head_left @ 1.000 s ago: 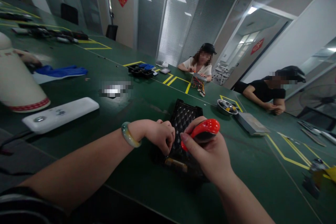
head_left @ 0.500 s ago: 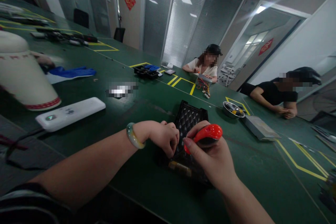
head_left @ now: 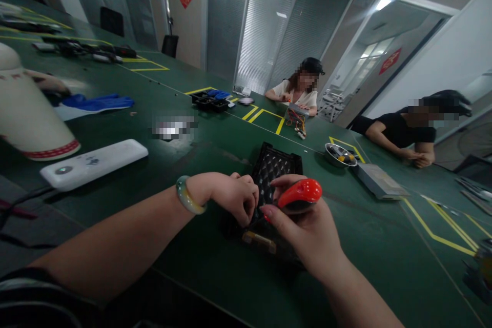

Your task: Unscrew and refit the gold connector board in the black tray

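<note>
In my right hand (head_left: 313,230) is a screwdriver (head_left: 306,192) with a bulbous red-and-black handle, gripped between thumb and fingers; its tip is hidden. Below both hands lies a black plastic case (head_left: 277,160) with a quilted diamond pattern, partly covered by them. Fingers curled and pinched together, my left hand (head_left: 239,199) rests at the left side of the case. Whatever it pinches, if anything, cannot be made out. A yellowish strip (head_left: 259,241) shows along the case's near end.
To the left are a white power strip (head_left: 96,163), a cream bottle (head_left: 36,113) and a blue glove (head_left: 100,102). A metal bowl of parts (head_left: 340,156) and a grey box (head_left: 380,182) lie to the right. Two people sit across the green table (head_left: 215,159).
The view has shifted slightly. The screwdriver handle leans a little more sideways in my right hand. My left hand stays pinched at the case.
</note>
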Demonstrator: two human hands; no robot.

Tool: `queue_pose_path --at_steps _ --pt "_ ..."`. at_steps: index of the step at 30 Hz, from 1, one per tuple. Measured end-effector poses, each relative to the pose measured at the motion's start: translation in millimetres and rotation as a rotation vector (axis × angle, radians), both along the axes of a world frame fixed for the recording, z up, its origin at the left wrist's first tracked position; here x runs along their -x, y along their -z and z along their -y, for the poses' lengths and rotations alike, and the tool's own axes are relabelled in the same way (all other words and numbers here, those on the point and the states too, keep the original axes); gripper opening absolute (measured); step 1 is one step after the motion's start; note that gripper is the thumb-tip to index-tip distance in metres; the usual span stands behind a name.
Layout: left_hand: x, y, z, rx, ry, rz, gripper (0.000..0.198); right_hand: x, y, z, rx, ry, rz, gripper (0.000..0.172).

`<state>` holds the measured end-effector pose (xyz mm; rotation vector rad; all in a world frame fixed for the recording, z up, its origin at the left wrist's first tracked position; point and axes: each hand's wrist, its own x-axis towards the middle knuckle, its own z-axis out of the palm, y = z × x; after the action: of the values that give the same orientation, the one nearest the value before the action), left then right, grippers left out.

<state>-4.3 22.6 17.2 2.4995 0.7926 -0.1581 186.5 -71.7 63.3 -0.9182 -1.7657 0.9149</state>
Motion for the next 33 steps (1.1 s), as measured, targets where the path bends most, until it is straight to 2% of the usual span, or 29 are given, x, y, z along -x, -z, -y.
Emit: queue_pose_path --at_steps 2,6,9,12,17,21,22,27,30,33 --pt "0 -0.4 0 -0.001 -0.003 -0.007 0.027 -2 1.3 0 0.063 0.009 -0.040 0.042" --pt "-1 -2.7 2 0.001 -0.061 -0.022 0.036 -7 1.7 2 0.088 -0.061 0.005 0.036" --pt "-2 -4.0 3 0.004 -0.082 -0.027 0.038 -10 0.3 4 0.044 -0.108 0.083 0.039" --pt "-1 -3.6 2 0.012 -0.038 0.000 0.033 -10 -0.4 2 0.011 -0.068 0.117 0.041" --pt "1 -0.4 0 0.011 -0.010 0.024 0.021 -10 -3.5 -2 -0.003 0.012 0.186 0.030" --pt "1 -4.0 1 0.024 0.000 0.023 0.024 -12 -10.2 2 0.095 -0.036 0.145 0.064" --pt "1 -5.8 2 0.027 -0.003 0.016 0.025 -13 -11.5 4 0.104 -0.046 0.141 0.068" --pt "0 -11.2 5 0.026 -0.070 -0.043 0.029 -14 -10.0 3 0.038 -0.056 0.152 0.059" --pt "1 -9.1 4 0.012 -0.017 0.013 0.028 -14 -7.3 0 -0.038 0.007 0.161 0.045" --pt "2 -6.7 3 0.015 0.005 0.050 0.024 -15 -8.8 0 0.013 0.026 0.166 0.049"
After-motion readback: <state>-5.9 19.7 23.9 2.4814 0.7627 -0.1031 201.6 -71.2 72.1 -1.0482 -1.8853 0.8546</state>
